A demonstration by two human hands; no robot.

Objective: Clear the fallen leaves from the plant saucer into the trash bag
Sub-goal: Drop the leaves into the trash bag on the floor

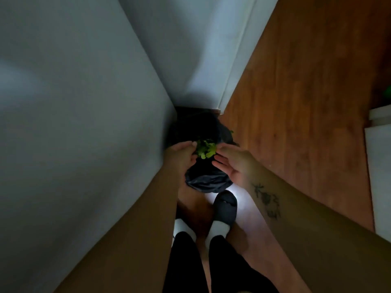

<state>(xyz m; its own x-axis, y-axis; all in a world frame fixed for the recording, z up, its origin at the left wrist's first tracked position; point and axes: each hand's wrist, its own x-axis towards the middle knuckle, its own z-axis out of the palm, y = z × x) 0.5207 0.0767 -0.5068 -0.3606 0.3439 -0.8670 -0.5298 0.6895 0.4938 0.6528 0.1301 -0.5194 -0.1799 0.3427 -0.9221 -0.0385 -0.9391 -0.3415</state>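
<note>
A clump of bright green leaves point(206, 150) hangs between my two hands, right above the black trash bag point(208, 181) that sits on the floor in the dark corner. My left hand point(182, 154) curls around the left side of the clump, thumb and fingertips touching it. My right hand point(231, 164) is beside the clump on the right, palm up and fingers spread, with only its top fingertip near the leaves. The plant saucer is not in view.
A grey-white wall point(74, 123) runs close along the left, and a white door frame point(234, 70) stands behind the bag. Wooden floor point(296, 102) spreads to the right. White furniture point(379, 176) sits at the right edge. My slippered feet point(224, 208) stand just before the bag.
</note>
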